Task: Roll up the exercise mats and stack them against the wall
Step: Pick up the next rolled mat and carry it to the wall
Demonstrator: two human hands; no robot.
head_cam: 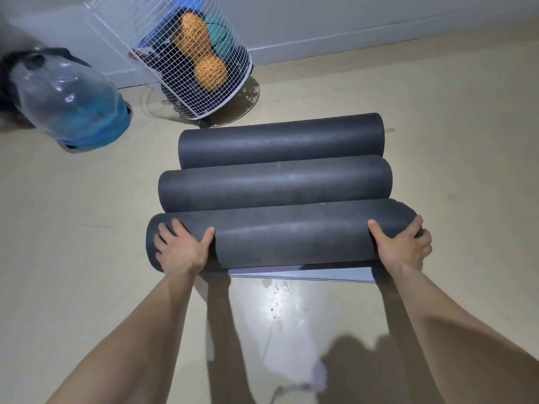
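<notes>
Glossy beige floor [73, 258], three dark grey rolled foam mats side by side, touching, mid-floor, far mat [280, 139], middle mat [274, 185], nearest mat [291, 237], white wire basket [204, 83] by the wall [320, 18], clear blue water jug [73, 97] far left, left hand [180, 246] and right hand [405, 243] each curled over one end of the nearest mat.

a glossy beige floor [73, 243] carries everything. three dark grey rolled mats lie on it side by side in the middle, long sides touching: the far roll [280, 139], the middle roll [274, 183] and the near roll [291, 237]. a pale flap [306, 276] of mat lies flat at the near roll's near edge. at the far left sits a blue water jug [73, 103]; right of it is a white wire basket [186, 97] on casters.
</notes>
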